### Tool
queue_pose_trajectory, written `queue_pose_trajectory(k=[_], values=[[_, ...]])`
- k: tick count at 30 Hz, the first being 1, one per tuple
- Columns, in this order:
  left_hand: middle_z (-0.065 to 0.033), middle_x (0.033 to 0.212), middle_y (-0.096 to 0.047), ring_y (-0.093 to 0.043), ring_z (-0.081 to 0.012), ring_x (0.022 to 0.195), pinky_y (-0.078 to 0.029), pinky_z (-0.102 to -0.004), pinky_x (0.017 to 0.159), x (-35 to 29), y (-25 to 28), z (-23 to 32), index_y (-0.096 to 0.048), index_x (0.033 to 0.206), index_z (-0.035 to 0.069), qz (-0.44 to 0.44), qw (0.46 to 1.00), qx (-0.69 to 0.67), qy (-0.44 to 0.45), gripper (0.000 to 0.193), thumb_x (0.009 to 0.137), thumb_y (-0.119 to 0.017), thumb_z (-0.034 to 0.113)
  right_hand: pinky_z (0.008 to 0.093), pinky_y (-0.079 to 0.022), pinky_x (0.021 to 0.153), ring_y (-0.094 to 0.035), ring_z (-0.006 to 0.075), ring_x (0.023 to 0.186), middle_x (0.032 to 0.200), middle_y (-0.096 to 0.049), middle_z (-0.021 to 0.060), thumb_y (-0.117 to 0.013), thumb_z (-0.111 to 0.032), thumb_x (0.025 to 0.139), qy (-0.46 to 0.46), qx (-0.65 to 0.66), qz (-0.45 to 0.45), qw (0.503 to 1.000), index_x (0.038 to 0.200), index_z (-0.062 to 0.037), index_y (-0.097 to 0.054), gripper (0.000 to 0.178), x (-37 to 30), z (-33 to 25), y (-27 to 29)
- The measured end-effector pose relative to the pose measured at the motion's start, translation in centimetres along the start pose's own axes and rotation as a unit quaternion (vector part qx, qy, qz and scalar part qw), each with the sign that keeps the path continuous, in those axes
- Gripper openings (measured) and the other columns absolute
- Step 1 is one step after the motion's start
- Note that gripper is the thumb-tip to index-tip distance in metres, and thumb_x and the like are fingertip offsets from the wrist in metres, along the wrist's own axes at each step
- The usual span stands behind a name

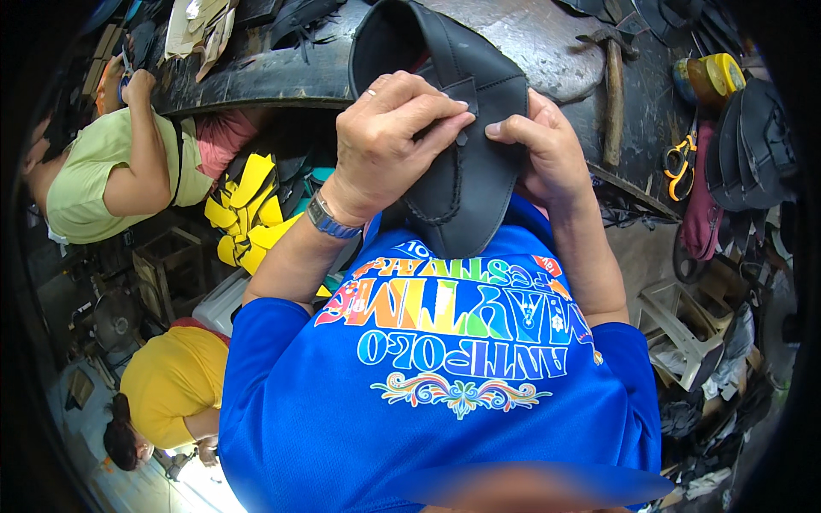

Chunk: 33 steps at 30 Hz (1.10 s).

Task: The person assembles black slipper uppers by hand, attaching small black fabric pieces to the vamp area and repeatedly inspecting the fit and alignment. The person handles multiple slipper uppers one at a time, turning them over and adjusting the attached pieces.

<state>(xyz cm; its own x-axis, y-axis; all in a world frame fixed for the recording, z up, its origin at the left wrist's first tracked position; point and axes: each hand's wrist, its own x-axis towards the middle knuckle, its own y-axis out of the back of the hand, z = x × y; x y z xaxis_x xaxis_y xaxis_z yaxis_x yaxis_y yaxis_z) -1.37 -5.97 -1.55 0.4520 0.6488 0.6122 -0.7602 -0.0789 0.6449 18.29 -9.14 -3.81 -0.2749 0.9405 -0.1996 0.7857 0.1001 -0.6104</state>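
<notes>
Working, it seems, at the strap (pixel 463 91) of the black shoe (pixel 496 192) between my hands, I'm pinching there with my left hand (pixel 389 128), fingertips together, and gripping its edge with my right hand (pixel 552 150), likely needing steadiness next.

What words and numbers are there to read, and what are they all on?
Blue shirt: big rainbow-coloured letters across the front, upside down in this view; I won't copy them out.
Same shirt, by the black shoe upper: more letters, partly hidden; not copied either.
Yellow-lidded jar: any writing is too small to read.
Wristwatch: any numbers are too small to read.
</notes>
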Motion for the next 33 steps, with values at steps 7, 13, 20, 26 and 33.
queue_pose_trajectory(k=[7,13,20,26,33], values=[[-0.0041,0.078,-0.067,-0.064,-0.0199,0.072,-0.052,-0.0296,0.062,0.2,0.0,0.0,-0.075,0.085,0.008,0.004,0.999,-0.025,0.032,0.012,0.075,-0.082,0.009,0.0277,-0.056,0.078,-0.067,0.0128,0.083,0.098,-0.069,0.0087,-0.059,0.001,0.081,-0.012,0.041,-0.001,0.999,0.111,0.0030,-0.060,0.031,0.2,0.2,0.2],[-0.0047,0.078,-0.066,-0.064,-0.0199,0.073,-0.052,-0.0293,0.063,0.2,-0.1,0.3,-0.075,0.085,0.008,-0.003,0.999,-0.032,0.037,0.011,0.076,-0.081,0.008,0.0281,-0.057,0.079,-0.068,0.0136,0.084,0.100,-0.069,0.0094,-0.059,0.002,0.081,-0.006,0.041,0.004,0.999,0.112,0.0033,-0.060,0.031,-0.2,0.2,0.3],[-0.0072,0.079,-0.065,-0.065,-0.0199,0.073,-0.051,-0.0293,0.062,0.8,0.2,0.7,-0.075,0.086,0.005,-0.005,0.997,-0.044,0.065,0.011,0.078,-0.081,0.007,0.0315,-0.057,0.084,-0.069,0.0178,0.088,0.103,-0.069,0.0130,-0.060,0.001,0.080,-0.029,0.130,-0.025,0.991,0.112,0.0049,-0.061,0.032,0.5,1.1,1.5],[-0.0074,0.078,-0.065,-0.064,-0.0195,0.072,-0.050,-0.0285,0.060,1.1,0.1,1.3,-0.075,0.087,0.005,-0.003,0.996,-0.053,0.065,0.011,0.077,-0.080,0.006,0.0344,-0.055,0.089,-0.069,0.0214,0.092,0.105,-0.069,0.0155,-0.059,0.001,0.078,-0.026,0.193,-0.069,0.978,0.112,0.0060,-0.060,0.034,0.6,2.0,2.9],[-0.0063,0.077,-0.065,-0.062,-0.0187,0.071,-0.050,-0.0283,0.060,1.1,0.0,1.2,-0.075,0.086,0.006,0.003,0.996,-0.071,0.056,0.013,0.074,-0.082,0.005,0.0326,-0.055,0.088,-0.069,0.0200,0.092,0.106,-0.068,0.0144,-0.059,0.000,0.080,-0.026,0.160,-0.067,0.984,0.115,0.0059,-0.058,0.035,0.3,1.3,2.5]])
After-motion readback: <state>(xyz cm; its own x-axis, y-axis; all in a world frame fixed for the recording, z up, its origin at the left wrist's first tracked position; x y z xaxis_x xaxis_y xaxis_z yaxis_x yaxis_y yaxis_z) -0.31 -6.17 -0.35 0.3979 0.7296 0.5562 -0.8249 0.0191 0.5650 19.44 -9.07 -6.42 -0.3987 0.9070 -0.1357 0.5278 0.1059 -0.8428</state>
